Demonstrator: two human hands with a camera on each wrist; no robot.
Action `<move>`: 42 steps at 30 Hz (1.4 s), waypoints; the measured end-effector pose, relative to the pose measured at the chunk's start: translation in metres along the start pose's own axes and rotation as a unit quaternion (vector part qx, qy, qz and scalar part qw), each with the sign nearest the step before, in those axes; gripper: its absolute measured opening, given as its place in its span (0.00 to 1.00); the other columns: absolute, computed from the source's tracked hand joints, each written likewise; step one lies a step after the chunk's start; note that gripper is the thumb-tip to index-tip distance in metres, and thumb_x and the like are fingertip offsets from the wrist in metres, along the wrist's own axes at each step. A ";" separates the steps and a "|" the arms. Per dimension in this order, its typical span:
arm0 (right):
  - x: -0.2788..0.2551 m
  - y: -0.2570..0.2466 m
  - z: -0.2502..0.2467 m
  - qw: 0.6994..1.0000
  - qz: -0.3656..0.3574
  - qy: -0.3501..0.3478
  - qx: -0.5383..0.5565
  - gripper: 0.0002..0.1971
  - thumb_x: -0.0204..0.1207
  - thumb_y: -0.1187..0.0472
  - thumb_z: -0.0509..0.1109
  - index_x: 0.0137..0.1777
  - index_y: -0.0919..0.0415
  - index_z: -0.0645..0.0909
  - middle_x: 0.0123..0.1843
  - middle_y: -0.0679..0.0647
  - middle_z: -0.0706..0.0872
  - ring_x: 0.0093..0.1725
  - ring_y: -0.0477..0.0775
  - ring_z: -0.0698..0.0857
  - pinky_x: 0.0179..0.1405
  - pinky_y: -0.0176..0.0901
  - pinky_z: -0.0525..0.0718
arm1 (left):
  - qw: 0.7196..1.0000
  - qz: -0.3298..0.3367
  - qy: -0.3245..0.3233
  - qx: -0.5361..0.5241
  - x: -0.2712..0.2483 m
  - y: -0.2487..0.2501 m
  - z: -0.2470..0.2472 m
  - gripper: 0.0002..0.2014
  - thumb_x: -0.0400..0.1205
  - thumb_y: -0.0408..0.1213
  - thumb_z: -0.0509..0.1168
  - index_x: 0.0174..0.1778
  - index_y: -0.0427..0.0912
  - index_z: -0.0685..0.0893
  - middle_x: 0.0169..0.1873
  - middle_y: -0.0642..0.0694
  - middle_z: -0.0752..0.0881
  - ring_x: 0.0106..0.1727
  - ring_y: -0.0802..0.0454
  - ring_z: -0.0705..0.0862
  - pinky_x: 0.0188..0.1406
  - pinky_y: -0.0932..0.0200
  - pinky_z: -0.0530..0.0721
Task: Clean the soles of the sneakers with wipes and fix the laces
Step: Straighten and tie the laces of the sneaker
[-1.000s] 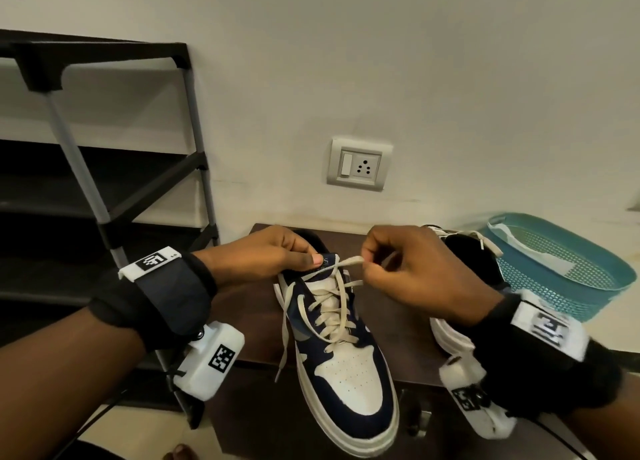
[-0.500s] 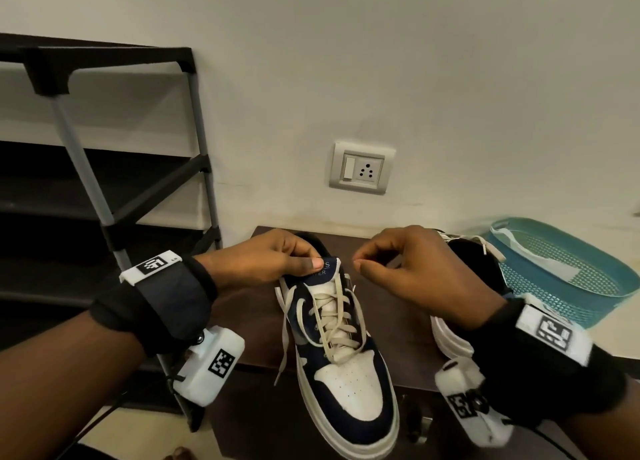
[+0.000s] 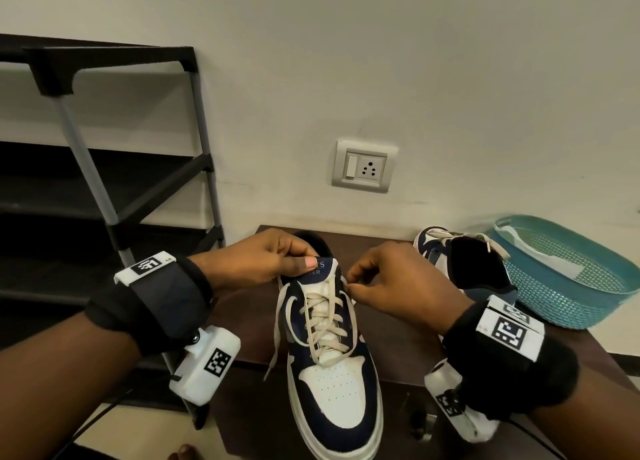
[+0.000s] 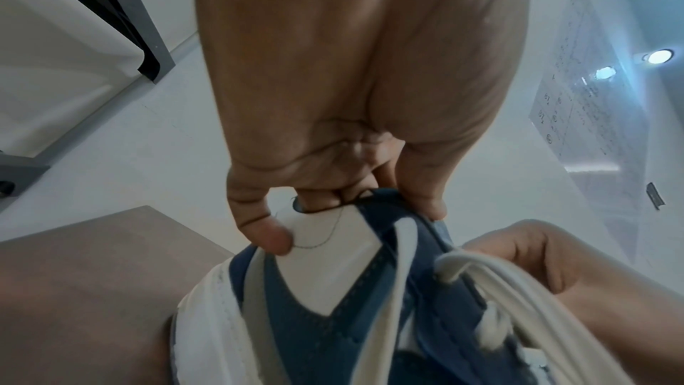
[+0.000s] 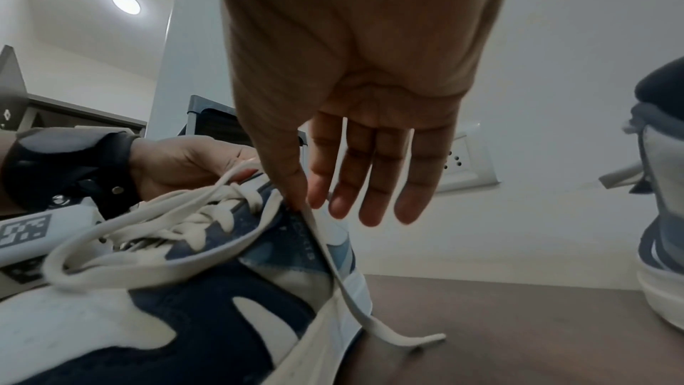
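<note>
A navy and white sneaker (image 3: pixel 332 383) stands on the brown table (image 3: pixel 398 342), toe towards me, with cream laces (image 3: pixel 322 321) loosely threaded. My left hand (image 3: pixel 301 260) grips its tongue, thumb on top and fingers curled inside the collar; the left wrist view shows that grip on the sneaker (image 4: pixel 333 303). My right hand (image 3: pixel 349 285) pinches the lace at the sneaker's top right eyelet. In the right wrist view thumb and forefinger hold that lace (image 5: pixel 325 248) while the other fingers (image 5: pixel 370 186) stay straight, and its free end trails onto the table. The second sneaker (image 3: pixel 464 265) stands behind my right hand.
A teal mesh basket (image 3: pixel 571 297) with a white wipe (image 3: pixel 561 265) inside sits at the table's right end. A black shoe rack (image 3: pixel 104 189) stands to the left against the wall. A wall socket (image 3: pixel 363 165) is above the table. The other lace end (image 3: pixel 277 338) hangs down the sneaker's left side.
One second ago my right hand pulled a lace taut across the tongue; it let that go, lifted, and has dropped to the right eyelet. My left hand keeps its grip.
</note>
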State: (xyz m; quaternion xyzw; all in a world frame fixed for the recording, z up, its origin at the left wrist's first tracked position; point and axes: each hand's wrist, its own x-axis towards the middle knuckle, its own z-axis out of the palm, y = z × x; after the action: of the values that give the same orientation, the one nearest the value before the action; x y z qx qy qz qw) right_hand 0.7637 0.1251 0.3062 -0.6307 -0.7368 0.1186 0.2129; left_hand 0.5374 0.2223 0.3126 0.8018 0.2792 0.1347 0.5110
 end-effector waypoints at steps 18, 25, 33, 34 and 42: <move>0.005 0.016 -0.020 0.982 0.063 -0.030 -0.176 0.21 0.73 0.41 0.64 0.61 0.48 0.85 0.58 0.48 0.85 0.58 0.51 0.84 0.54 0.44 0.83 | 1.000 -0.005 0.003 0.024 -0.001 -0.002 -0.004 0.13 0.90 0.37 0.62 0.57 0.31 0.88 0.51 0.33 0.91 0.53 0.37 0.90 0.67 0.34 0.83; 0.002 -0.004 -0.004 0.986 -0.060 -0.022 -0.152 0.10 0.79 0.41 0.68 0.51 0.44 0.84 0.49 0.41 0.81 0.51 0.44 0.80 0.46 0.51 0.84 | 1.000 -0.011 0.000 0.023 -0.003 -0.002 -0.004 0.13 0.90 0.37 0.62 0.58 0.32 0.88 0.52 0.35 0.91 0.56 0.33 0.89 0.68 0.35 0.84; 0.009 0.006 -0.006 0.979 0.032 0.031 -0.201 0.07 0.80 0.47 0.69 0.43 0.46 0.81 0.41 0.41 0.86 0.44 0.45 0.83 0.40 0.44 0.79 | 1.000 -0.010 0.005 0.013 -0.001 0.001 -0.002 0.12 0.90 0.36 0.63 0.56 0.31 0.88 0.51 0.32 0.91 0.51 0.41 0.89 0.63 0.42 0.86; 0.010 0.007 -0.005 0.979 0.036 0.037 -0.195 0.06 0.80 0.47 0.69 0.44 0.45 0.82 0.43 0.41 0.86 0.46 0.46 0.83 0.41 0.45 0.80 | 1.000 -0.013 0.012 0.014 -0.001 0.001 -0.002 0.12 0.89 0.35 0.63 0.56 0.31 0.89 0.51 0.33 0.92 0.51 0.41 0.90 0.62 0.43 0.86; -0.002 -0.005 -0.028 0.981 0.037 0.187 -0.032 0.05 0.79 0.47 0.70 0.50 0.43 0.84 0.39 0.39 0.86 0.41 0.40 0.84 0.43 0.46 0.86 | 0.990 -0.079 0.113 0.011 0.004 0.003 -0.001 0.10 0.89 0.34 0.65 0.51 0.34 0.90 0.44 0.36 0.93 0.43 0.46 0.91 0.44 0.56 0.90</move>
State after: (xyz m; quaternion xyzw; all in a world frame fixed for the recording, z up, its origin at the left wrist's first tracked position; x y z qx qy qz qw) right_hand 0.7727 0.1196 0.3321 -0.6747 -0.6640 -0.0173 0.3218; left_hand 0.5410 0.2240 0.3156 0.7626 0.3989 0.1803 0.4762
